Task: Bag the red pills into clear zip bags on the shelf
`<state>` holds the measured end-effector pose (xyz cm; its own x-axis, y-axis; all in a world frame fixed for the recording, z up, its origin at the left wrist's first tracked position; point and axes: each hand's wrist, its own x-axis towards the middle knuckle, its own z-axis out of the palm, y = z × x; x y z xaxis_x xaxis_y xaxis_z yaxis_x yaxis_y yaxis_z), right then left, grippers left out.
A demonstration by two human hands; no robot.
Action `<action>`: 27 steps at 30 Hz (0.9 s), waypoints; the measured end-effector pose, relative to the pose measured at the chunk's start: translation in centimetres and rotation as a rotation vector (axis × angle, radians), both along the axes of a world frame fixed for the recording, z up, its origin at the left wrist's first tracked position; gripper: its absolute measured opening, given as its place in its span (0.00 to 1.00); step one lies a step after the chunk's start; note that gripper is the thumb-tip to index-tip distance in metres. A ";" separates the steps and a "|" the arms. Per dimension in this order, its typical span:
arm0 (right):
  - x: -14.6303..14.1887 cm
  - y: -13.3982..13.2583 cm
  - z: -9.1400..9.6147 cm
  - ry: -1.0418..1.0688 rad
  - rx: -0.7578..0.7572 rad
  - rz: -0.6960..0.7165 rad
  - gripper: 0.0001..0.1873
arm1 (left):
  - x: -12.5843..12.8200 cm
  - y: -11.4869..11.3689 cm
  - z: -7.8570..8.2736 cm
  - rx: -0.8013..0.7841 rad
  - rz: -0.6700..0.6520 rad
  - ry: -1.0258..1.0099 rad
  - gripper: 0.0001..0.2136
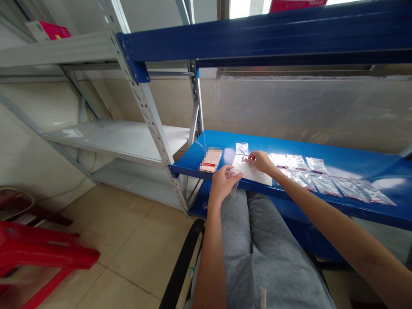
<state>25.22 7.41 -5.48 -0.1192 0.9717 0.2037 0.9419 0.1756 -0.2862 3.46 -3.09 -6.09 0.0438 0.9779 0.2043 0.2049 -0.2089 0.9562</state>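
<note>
Along the blue steel shelf (206, 146), the left hand (224, 185) pinches a clear plastic bag (234, 189) by its edge, while the right hand's (263, 162) fingertips press together beside small red pills (245, 159) on a white sheet (252, 172).

Your shelf (354, 162) is glossy blue, the sheet (254, 174) white, and the clear bags (325, 185) at 3 o'clock flecked red. Your trousers (257, 240) are mottled grey; a red stool (41, 253) sits at 8 o'clock, a pink box (48, 31) at 10.
</note>
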 end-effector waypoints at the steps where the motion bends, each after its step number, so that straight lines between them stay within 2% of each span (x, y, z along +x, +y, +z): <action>1: 0.0 0.0 -0.1 -0.003 0.001 0.001 0.10 | 0.0 0.0 0.0 -0.002 -0.004 0.002 0.20; 7: 0.1 0.0 -0.1 0.007 0.034 -0.011 0.10 | 0.1 0.0 0.0 -0.016 -0.010 0.007 0.21; 11: 0.2 -0.9 1.0 0.140 0.028 -0.002 0.09 | 0.1 -0.1 0.0 -0.017 0.000 0.012 0.20; 13: -0.1 -2.0 1.9 0.277 -0.056 0.077 0.10 | 0.2 -0.1 0.0 -0.012 -0.001 0.012 0.20; 16: -1.0 -4.0 3.5 0.487 -0.248 0.299 0.12 | 0.3 -0.1 0.1 0.004 -0.016 -0.017 0.20; 18: -1.7 -5.1 4.4 0.548 -0.321 0.408 0.12 | 0.3 -0.1 0.1 0.019 -0.025 -0.050 0.20; 22: -2.8 -5.4 5.5 0.470 -0.322 0.513 0.12 | 0.4 0.0 0.0 0.037 -0.029 -0.061 0.21; 27: -3.0 -4.8 5.7 0.341 -0.304 0.576 0.13 | 0.3 -0.1 0.1 0.031 -0.040 -0.051 0.19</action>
